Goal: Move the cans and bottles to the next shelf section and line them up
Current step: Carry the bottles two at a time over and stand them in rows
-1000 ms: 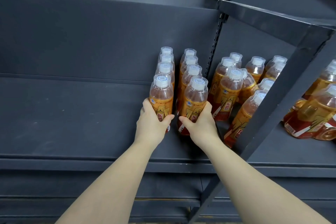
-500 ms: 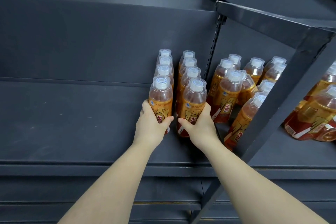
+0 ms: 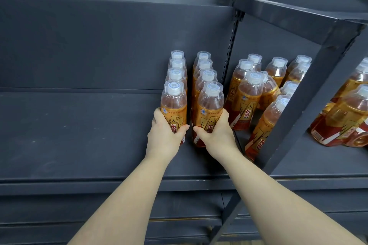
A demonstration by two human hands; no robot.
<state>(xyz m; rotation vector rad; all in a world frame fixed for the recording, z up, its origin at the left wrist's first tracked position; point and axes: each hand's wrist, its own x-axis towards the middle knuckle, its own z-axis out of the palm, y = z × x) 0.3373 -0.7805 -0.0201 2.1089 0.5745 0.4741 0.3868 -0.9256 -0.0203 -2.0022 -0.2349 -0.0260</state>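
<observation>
Two rows of orange drink bottles with white caps stand on the left shelf section [image 3: 79,135], running front to back. My left hand [image 3: 164,137] grips the front bottle of the left row [image 3: 174,103]. My right hand [image 3: 216,135] grips the front bottle of the right row [image 3: 210,105]. Both bottles stand upright on the shelf. Right of the slotted upright [image 3: 231,45], several more of the same bottles [image 3: 249,97] stand loosely grouped on the neighbouring section.
A slanted dark post [image 3: 310,93] crosses in front of the right section. Beyond it lie more bottles and a red can [image 3: 358,137]. The shelf above [image 3: 288,10] overhangs the right section. The shelf's front lip [image 3: 99,183] runs below my forearms.
Both hands keep their hold on the two front bottles, which have stayed in place on the shelf. Only the camera view has drifted slightly.
</observation>
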